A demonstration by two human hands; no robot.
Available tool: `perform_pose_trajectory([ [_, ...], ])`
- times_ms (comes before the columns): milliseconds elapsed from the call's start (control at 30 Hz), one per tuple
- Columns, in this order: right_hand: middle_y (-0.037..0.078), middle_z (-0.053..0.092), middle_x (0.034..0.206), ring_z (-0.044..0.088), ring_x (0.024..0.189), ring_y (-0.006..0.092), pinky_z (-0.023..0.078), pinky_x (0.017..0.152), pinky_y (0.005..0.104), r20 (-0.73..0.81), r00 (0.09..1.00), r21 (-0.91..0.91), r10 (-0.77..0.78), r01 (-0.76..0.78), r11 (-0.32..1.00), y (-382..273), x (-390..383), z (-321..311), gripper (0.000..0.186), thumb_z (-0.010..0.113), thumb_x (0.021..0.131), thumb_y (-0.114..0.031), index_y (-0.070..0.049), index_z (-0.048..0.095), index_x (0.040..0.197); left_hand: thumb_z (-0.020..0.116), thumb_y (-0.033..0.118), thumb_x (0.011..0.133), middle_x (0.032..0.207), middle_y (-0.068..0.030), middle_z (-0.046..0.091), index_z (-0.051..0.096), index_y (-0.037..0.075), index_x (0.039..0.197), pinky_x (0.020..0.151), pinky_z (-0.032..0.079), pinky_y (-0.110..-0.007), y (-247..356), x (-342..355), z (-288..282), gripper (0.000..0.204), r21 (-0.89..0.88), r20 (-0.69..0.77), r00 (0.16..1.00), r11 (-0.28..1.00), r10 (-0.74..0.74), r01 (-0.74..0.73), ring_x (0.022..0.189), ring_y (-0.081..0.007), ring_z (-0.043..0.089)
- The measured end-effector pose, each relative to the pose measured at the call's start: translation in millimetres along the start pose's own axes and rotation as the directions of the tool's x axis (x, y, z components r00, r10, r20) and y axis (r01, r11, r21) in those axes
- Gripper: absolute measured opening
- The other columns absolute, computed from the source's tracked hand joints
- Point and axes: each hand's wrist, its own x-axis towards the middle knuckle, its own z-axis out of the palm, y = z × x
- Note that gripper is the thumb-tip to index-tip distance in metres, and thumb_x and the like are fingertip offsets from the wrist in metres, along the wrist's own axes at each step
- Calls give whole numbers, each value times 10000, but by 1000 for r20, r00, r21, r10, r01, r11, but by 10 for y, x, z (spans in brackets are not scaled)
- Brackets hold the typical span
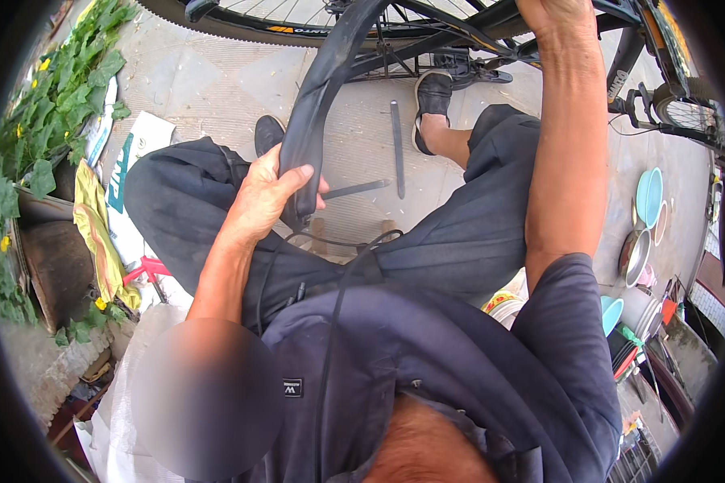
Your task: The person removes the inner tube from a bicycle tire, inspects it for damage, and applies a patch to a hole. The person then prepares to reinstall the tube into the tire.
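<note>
Black inner tube point(308, 113) gripped by left hand point(267, 193)

It runs from upper centre to mid-frame, its lower end pinched between thumb and fingers. Right hand point(557, 14), cropped at upper right, is beside the bicycle point(447, 42); its grip cannot be told.

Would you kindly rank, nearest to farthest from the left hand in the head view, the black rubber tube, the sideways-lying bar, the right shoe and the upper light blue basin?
1. Black rubber tube: held in the left hand.
2. Sideways-lying bar: on the ground, just right of it.
3. Right shoe: farther right and forward.
4. Upper light blue basin: far right.
</note>
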Motion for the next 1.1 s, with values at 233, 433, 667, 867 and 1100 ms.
perform_pose_trajectory([
  [233,80,699,900,649,802,189,545,750,359,-109,981,-134,162,-176,975,124,-601,137,475,709,922,-389,48,646,1096,641,245,954,861,-147,701,595,-10,1084,651,592,-322,445,-144,19,290,-275,-72,971,931,230,-241,688,-210,704],
  [433,210,680,1104,668,1029,239,530,892,338,283,745,-315,604,-523,792,460,-1328,307,585,722,898,-440,67,645,1181,560,260,1008,948,-175,723,652,-60,1047,687,599,-328,714,27,-5,335,-480,-12,981,860,192,-174,801,-242,729],
  [667,142,725,1042,672,978,197,519,887,334,665,255,-657,702,-249,712,621,-1574,551,571,759,880,-294,10,582,1330,502,253,1035,1005,-177,695,595,-77,1095,747,623,-351,1069,207,-137,348,-634,248,915,768,318,-95,852,-249,721],
  [867,85,741,824,633,701,115,493,630,323,649,415,-703,637,9,711,798,-1667,463,369,799,832,-276,-74,723,1131,434,220,1066,1040,-178,663,525,-90,1150,724,642,-336,1108,417,-414,334,-574,133,893,768,430,-284,853,-245,706],
  [1100,139,614,628,574,541,288,452,539,393,447,789,-824,421,180,537,627,-2055,345,195,700,835,-213,-21,667,827,527,302,1029,1174,-209,665,568,-63,1201,932,546,-444,780,511,-398,405,-395,-108,949,863,298,-316,1096,-309,663],
])
